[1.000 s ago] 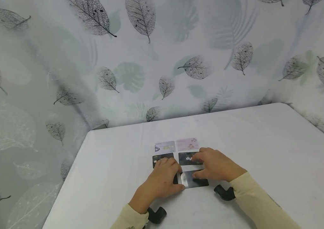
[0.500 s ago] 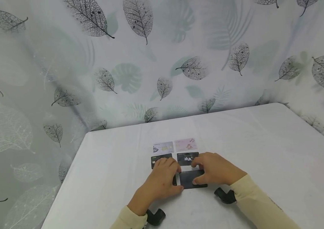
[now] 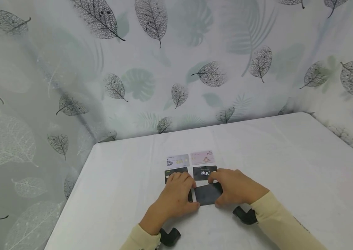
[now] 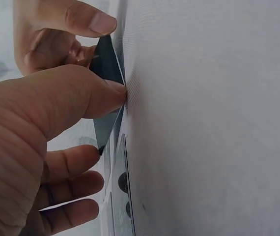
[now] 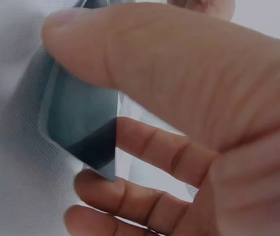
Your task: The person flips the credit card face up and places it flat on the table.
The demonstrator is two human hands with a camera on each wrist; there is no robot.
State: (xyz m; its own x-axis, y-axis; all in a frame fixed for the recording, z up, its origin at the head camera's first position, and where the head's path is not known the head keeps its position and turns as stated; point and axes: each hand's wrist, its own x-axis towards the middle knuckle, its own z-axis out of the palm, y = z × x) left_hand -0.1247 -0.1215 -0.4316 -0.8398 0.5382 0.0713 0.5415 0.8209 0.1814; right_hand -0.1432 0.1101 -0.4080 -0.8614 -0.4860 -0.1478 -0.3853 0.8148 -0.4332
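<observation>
A dark, plain card stands at the lower right of a group of cards, tilted with its far edge raised off the white table. My left hand holds its left end, thumb at the near corner and a finger at the far corner. The right hand grips the right end between thumb and curled index finger. In the right wrist view the card shows under the right thumb. Another black card lies mostly hidden beneath my left hand. In the left wrist view, a flat card lies beside the tilted one.
Beyond the hands lie a black card partly covered by my left fingers, a black Vip card, a silvery card and a pink card. The white tabletop meets a leaf-patterned curtain behind.
The right thumb has slid off the dark card's face to its near right edge. The card has tipped, its far edge rising. My left hand has barely moved.
</observation>
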